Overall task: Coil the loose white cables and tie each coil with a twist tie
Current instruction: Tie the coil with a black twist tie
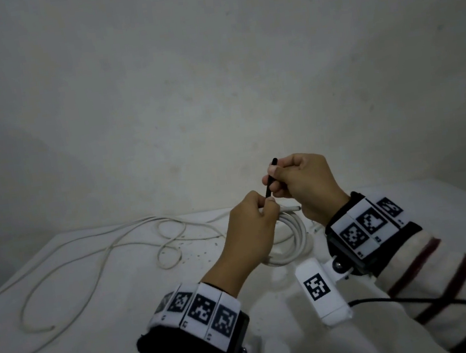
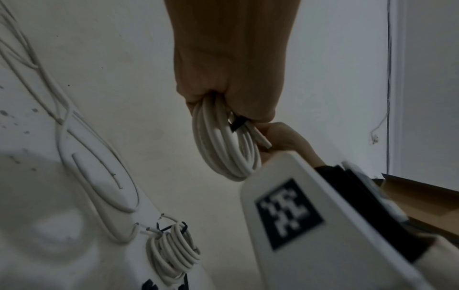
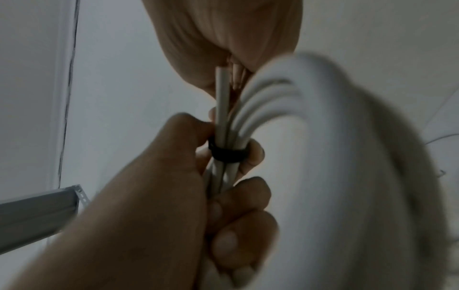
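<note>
My left hand (image 1: 265, 206) grips a coil of white cable (image 1: 297, 236) above the table, fingers curled round the bundled strands (image 3: 244, 125). A black twist tie (image 3: 227, 154) is wrapped round the bundle beside the left hand's fingers (image 3: 248, 192). The tie's free end (image 1: 271, 178) sticks up, pinched by my right hand (image 1: 274, 181). The coil (image 2: 223, 151) hangs below the left hand (image 2: 231, 78) in the left wrist view, with a bit of the tie (image 2: 237, 125) showing. A loose white cable (image 1: 88, 254) sprawls over the left of the table.
A small coil (image 2: 174, 251) bound with a black tie (image 2: 171, 228) lies on the white table (image 1: 124, 309). A cardboard box (image 2: 422, 198) sits to the right. A grey wall (image 1: 214, 90) stands behind the table. A black camera lead (image 1: 420, 301) trails from my right wrist.
</note>
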